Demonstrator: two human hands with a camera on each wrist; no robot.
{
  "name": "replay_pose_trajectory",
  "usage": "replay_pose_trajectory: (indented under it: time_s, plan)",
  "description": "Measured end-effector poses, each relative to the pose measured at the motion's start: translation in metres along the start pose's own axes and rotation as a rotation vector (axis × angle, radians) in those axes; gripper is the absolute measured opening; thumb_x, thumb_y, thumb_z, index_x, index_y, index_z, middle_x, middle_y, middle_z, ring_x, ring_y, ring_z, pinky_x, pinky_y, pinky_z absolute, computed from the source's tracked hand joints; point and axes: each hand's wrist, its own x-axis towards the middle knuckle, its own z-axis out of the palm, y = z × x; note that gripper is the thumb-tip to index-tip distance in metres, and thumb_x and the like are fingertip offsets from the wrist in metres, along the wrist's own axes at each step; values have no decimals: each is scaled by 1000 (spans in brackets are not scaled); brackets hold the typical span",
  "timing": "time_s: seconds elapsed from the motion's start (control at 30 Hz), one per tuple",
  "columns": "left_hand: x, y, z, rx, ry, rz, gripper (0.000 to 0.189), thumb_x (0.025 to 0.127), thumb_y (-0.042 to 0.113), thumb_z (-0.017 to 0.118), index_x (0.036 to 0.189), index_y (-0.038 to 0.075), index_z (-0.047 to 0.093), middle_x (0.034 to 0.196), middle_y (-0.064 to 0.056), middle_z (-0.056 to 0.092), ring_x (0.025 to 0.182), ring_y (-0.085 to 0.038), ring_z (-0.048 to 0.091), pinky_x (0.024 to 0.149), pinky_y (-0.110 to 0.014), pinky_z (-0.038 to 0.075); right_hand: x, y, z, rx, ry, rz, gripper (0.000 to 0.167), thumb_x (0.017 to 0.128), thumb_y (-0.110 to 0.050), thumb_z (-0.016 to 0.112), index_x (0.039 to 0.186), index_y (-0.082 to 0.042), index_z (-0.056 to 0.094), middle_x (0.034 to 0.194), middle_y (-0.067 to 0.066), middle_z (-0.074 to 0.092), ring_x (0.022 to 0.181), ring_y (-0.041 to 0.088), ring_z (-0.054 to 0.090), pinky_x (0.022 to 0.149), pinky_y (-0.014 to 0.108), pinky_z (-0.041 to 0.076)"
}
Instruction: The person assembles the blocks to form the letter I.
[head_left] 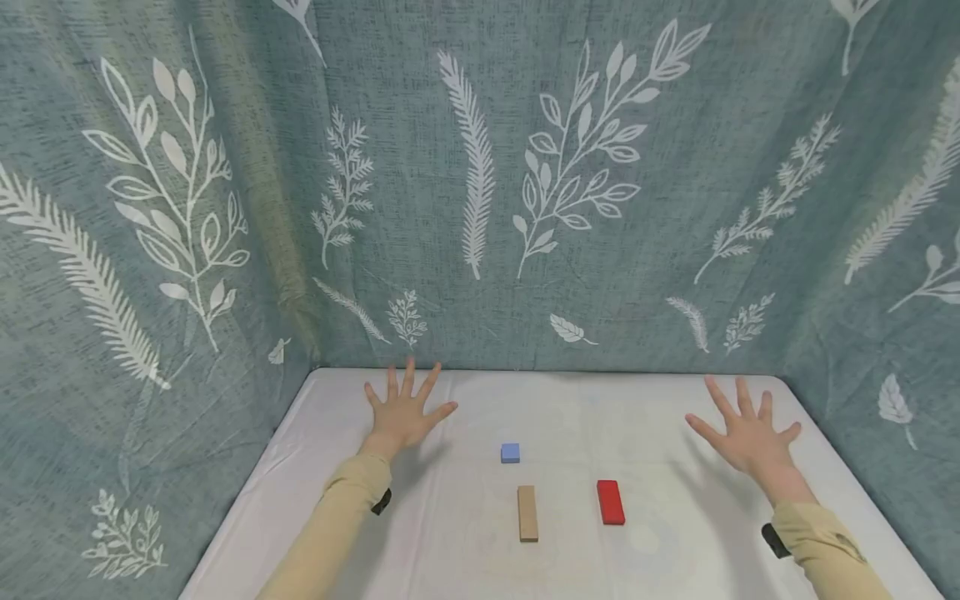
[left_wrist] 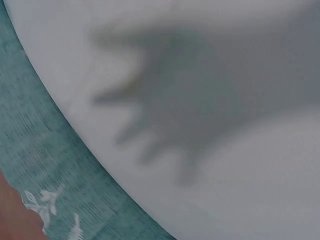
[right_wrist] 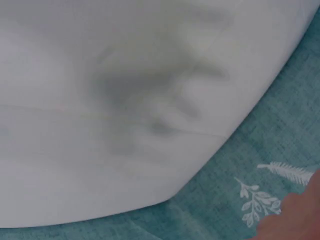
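Note:
My left hand is spread wide above the left part of the white table, holding nothing. Over the right part, my right hand also has its fingers spread and nothing in it. Between the two lie three blocks: a small blue block, a long tan wooden block and a red block. The blue one is nearest to the left hand, the red one nearest to the right. Each wrist view catches only a bit of the hand, the left and the right, plus its shadow on the tabletop.
The white-covered table has rounded far corners. A teal curtain with white leaf prints hangs behind its far edge and along both sides. Dark bands sit at both cuffs.

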Motion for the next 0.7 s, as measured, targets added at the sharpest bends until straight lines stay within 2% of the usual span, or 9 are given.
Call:
replay_pose_trajectory:
  time_s: [0.13,0.4,0.57,0.7]
  plan:
    - [0,8,3,28,10,48,79,90,69,35,153,31,7,160,-14,-7,144,-46,-9,106,-77,-8,-3,-1,3,-9,-6,-19,86,90,-69,37,152,-30,-8,154,29,-7,131,66,-8,83,91,-4]
    - [2,24,7,17,44,129,78,90,68,38,153,33,8,161,-10,-1,146,-41,-3,110,-73,-8,-8,-10,8,-9,1,-61,86,90,-66,41,153,-27,0,155,29,0,133,64,0,88,90,0]
    - [-3,31,9,24,53,177,78,90,64,42,153,32,8,161,-10,-1,147,-39,0,111,-72,-5,-11,-18,13,-20,-3,-105,83,89,-66,43,153,-30,3,156,27,6,135,61,6,92,88,3]
    - [-8,36,10,33,51,216,78,91,65,40,153,33,7,161,-9,-3,147,-38,-1,111,-72,-4,-13,-24,17,-35,2,-151,81,90,-64,44,153,-30,7,156,25,11,136,59,11,92,87,6]
